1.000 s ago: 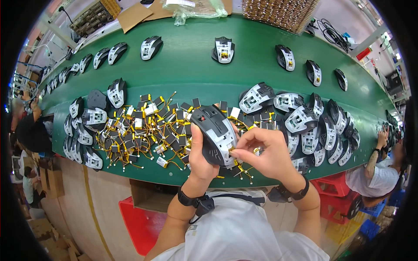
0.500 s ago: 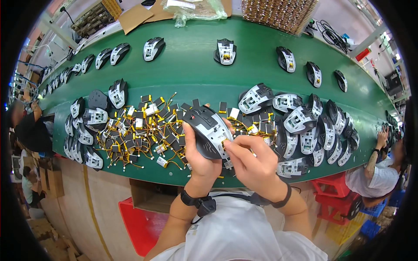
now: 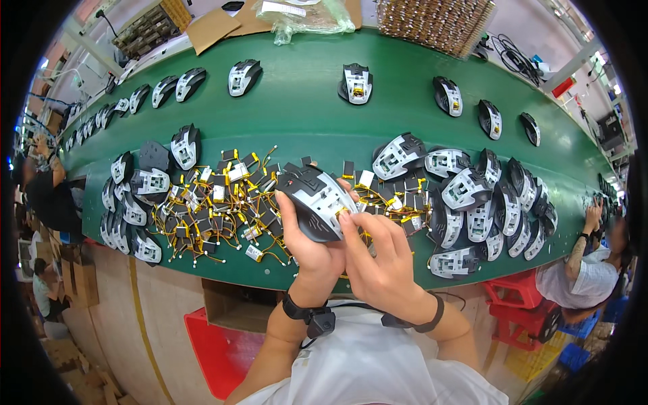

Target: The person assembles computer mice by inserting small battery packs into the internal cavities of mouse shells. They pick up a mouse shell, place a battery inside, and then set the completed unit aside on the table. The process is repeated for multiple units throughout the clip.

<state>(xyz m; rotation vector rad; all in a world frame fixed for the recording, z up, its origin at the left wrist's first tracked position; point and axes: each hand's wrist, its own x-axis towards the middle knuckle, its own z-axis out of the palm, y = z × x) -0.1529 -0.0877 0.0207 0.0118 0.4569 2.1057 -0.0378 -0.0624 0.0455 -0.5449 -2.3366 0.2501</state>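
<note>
A black-and-silver computer mouse (image 3: 317,196), its opened side facing up, rests in my left hand (image 3: 314,266) over the green table. My left fingers and thumb wrap round its edges. My right hand (image 3: 381,263) bends over the mouse's near right part, fingertips together on a small yellow-ended battery (image 3: 342,211) at its opening. Much of that battery is hidden by my fingers. Beneath and beside my hands lies a heap of small flat batteries (image 3: 202,216) with thin wires and white plugs.
More mice (image 3: 466,189) crowd the table at the right, others (image 3: 135,202) at the left. A spaced row of mice (image 3: 355,84) lines the far green strip. Behind stand a brown gridded stack (image 3: 435,23) and plastic wrap (image 3: 304,20). A co-worker (image 3: 580,270) sits far right.
My right fingertips have shifted slightly left and down against the mouse's opening, over the battery. The held mouse has moved a little to the left.
</note>
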